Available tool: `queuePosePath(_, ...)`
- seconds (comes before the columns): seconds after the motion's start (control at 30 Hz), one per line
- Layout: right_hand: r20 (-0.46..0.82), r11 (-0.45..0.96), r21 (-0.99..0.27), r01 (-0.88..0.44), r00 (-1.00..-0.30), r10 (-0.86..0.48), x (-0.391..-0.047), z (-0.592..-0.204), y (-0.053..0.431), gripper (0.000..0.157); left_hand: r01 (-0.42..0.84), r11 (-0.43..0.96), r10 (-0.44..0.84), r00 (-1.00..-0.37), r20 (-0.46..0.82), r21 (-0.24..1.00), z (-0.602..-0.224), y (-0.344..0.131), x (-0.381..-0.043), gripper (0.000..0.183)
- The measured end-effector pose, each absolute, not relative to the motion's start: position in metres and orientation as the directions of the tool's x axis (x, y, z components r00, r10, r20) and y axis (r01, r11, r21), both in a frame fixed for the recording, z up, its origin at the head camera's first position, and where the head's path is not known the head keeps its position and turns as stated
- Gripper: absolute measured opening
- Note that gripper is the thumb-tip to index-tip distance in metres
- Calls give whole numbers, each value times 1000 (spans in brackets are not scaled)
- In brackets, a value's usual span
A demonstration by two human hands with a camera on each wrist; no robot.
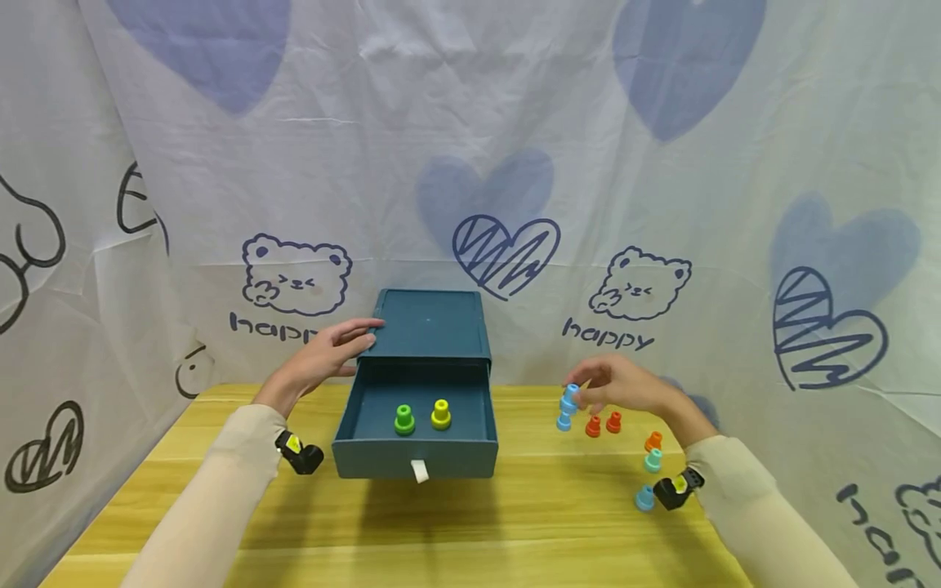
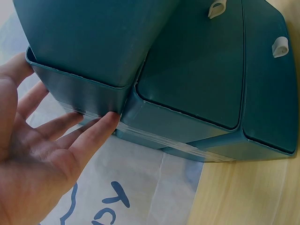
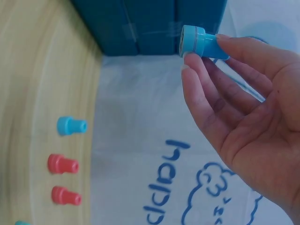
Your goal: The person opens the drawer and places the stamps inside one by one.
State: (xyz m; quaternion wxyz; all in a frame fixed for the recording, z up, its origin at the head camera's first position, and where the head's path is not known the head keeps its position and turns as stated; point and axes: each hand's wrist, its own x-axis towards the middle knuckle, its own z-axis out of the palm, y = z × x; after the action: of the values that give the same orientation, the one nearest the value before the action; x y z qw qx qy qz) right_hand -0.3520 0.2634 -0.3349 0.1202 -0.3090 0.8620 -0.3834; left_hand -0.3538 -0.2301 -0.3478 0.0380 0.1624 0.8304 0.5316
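Observation:
My right hand (image 1: 617,382) pinches a light blue toy stamp (image 3: 193,41) between thumb and fingertips, raised above the table. Just below it in the head view stands another blue stamp (image 1: 563,421), with two red stamps (image 1: 593,426) to its right. My left hand (image 1: 323,359) touches the left side of a dark teal drawer cabinet (image 1: 430,322), its fingers fairly straight along the edge in the left wrist view. The cabinet's top drawer (image 1: 415,459) is pulled out. Inside it stand a green stamp (image 1: 404,420) and a yellow stamp (image 1: 441,415).
Farther right on the wooden table (image 1: 544,523) stand an orange stamp (image 1: 653,442), a mint green stamp (image 1: 653,461) and a blue stamp (image 1: 644,498). Two closed drawers with white pull tabs (image 2: 280,47) lie below the pulled-out one. A printed white cloth (image 1: 397,204) hangs behind.

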Motion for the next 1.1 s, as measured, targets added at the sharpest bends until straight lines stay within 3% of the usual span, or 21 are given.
queuePosePath(1.1, 95, 467, -687, -557, -706, -702, -343, -283, 192, 23, 226, 387, 317, -943, 101, 894, -346, -229, -353, 60)
